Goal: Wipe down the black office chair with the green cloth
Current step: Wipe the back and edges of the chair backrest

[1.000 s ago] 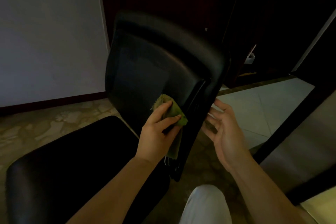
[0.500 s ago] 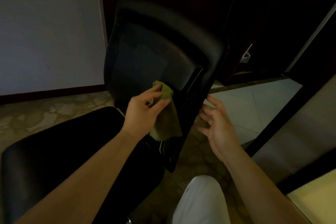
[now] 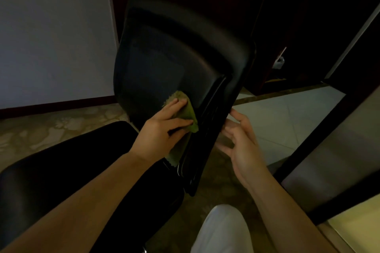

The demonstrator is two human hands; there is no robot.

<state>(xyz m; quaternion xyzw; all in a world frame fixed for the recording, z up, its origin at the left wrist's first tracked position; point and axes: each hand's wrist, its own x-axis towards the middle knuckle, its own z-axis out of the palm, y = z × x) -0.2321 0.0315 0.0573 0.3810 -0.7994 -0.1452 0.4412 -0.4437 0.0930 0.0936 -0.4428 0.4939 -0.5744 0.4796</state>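
The pale wall [image 3: 51,37] stands far beyond the left hand, and the patterned floor [image 3: 61,125] spreads under both arms; the black office chair [image 3: 174,63] is the biggest thing in front of the person, with its backrest rising above and ahead of both hands, leaned to the right, and its seat [image 3: 61,170] lying under the left forearm; a knee in white cloth [image 3: 222,230] shows low between the two forearms, nearer to the person than either hand; the left hand [image 3: 160,135] lies on the lower part of the backrest front, with the fingers nearly straight on top and the thumb below, and it holds the green cloth [image 3: 190,113] between them and presses it on the black surface; the right hand [image 3: 242,146] is just beside the right edge of the backrest, with the palm turned to the chair and the fingers spread and relaxed, holding nothing; its upper fingertips reach the edge, but I cannot tell if they really touch; the green cloth is bunched under the left fingers, and one loose end hangs down below the left palm, along the inner frame of the backrest.
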